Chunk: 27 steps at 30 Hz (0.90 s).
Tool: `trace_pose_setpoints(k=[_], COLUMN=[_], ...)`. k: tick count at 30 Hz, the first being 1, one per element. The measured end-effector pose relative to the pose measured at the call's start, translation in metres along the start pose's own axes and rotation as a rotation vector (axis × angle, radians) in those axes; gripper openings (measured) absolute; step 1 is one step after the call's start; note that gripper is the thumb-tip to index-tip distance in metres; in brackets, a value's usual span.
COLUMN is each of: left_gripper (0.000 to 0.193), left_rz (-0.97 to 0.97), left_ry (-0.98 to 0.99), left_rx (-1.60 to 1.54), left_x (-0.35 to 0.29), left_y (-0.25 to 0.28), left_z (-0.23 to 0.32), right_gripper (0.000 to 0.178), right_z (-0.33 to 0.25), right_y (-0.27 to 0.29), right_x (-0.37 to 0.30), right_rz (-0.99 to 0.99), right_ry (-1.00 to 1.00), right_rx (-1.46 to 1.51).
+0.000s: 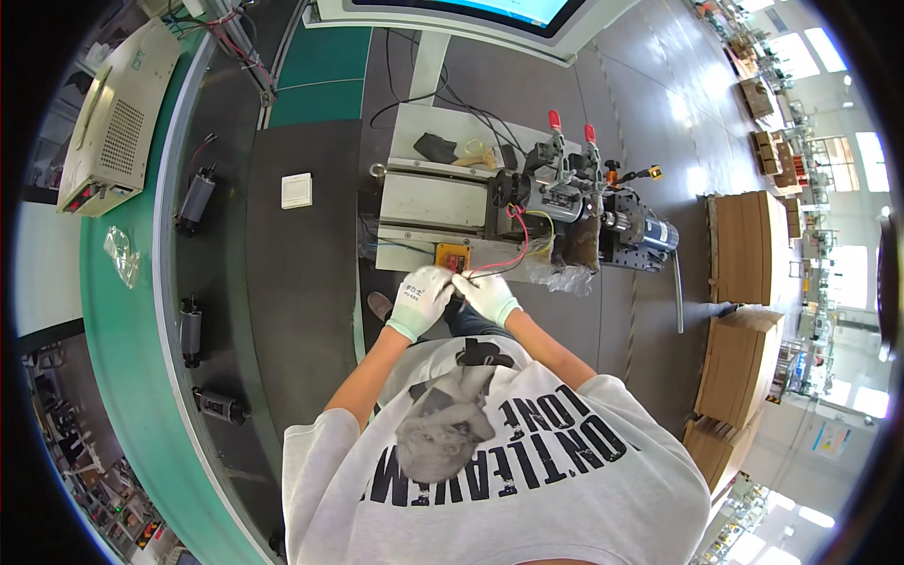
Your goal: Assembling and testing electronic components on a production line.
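Note:
My left hand (424, 294) and my right hand (487, 296), both in white gloves with pale green cuffs, meet fingertip to fingertip just in front of a small yellow box (452, 255). Their fingers are pinched on thin wires; the exact ends are hidden by the gloves. A red wire (524, 247) and a dark one curve from the grey motor (556, 201) to my hands. That motor lies in a metal fixture, beneath two toggle clamps with red handles (555, 121). A yellow-green wire (551, 231) loops beside it.
Left of me, a dark conveyor (221, 311) carries several motors, alongside a green-topped bench (127, 325) with a beige metal case (122, 118). A monitor (471, 14) hangs ahead. Another motor (650, 231) is mounted right of the fixture. Cardboard boxes (744, 250) stack at right.

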<state>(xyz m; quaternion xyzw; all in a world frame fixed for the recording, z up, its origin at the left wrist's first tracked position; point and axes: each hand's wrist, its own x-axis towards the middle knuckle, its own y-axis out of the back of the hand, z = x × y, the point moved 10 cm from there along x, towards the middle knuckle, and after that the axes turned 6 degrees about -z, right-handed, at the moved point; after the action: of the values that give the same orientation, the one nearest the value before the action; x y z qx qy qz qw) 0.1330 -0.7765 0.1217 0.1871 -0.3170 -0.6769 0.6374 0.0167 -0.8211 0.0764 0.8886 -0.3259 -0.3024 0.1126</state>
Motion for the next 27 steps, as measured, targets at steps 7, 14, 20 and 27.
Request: trace_pose_setpoints(k=[7,14,20,27], left_gripper=[0.023,0.032,0.033,0.027], left_rz=[-0.284,-0.425,-0.386,-0.298], left_ry=[-0.248,-0.265,-0.332,-0.166], left_rx=[0.155,0.689,0.782,0.038], left_x=[0.024,0.020,0.011,0.013], left_y=[-0.108,-0.192,-0.199,-0.125], left_z=[0.023,-0.001,-0.008,0.009], right_gripper=[0.043,0.043,0.043,0.039], right_z=[0.015,0.025,0.031,0.034], right_y=[0.061,0.044,0.034,0.035], right_x=[0.023,0.035,0.043,0.018], right_rz=[0.180,0.057,0.074,-0.077], right_ry=[-0.072,-0.081,-0.103,-0.061], right_rx=[-0.569,-0.650,-0.686,-0.363])
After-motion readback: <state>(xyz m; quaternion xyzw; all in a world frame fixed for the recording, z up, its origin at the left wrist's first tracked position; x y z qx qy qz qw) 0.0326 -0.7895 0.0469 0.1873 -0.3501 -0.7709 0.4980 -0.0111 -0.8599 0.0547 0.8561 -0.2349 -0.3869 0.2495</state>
